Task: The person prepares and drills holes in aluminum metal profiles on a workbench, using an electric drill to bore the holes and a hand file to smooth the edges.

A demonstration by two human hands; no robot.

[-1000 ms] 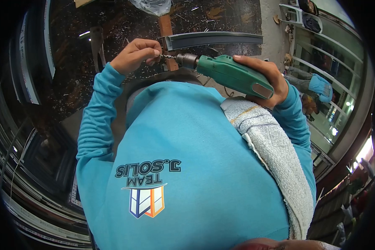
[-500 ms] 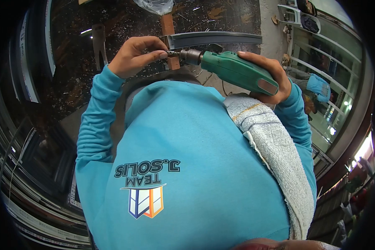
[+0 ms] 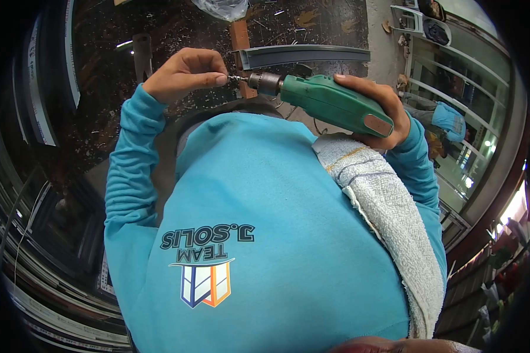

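**Green drill in the right hand, its bit pinched in the left**

In the head view, the right hand [image 3: 388, 112] is wrapped around the rear body of a green drill [image 3: 330, 103], its fingers partly closed and holding it firmly. The drill lies across the space just beyond the chest, its metal chuck [image 3: 265, 83] pointing left. The left hand [image 3: 188, 75] is nearly closed, thumb and fingertips pinched on the free end of the drill bit [image 3: 238, 78].

Just beyond the drill, a long dark profile [image 3: 312, 55] lies on a dark work surface [image 3: 188, 126] strewn with pale specks. A reddish-brown bar [image 3: 239, 36] runs near to far by the profile's left end, with a clear plastic bag [image 3: 225, 7] at its far end. Long strips [image 3: 38, 88] stand at the left. A white towel [image 3: 388, 200] hangs over the right side of the blue shirt [image 3: 253, 182]. Well to the right, another person [image 3: 449, 120] in light blue is visible.
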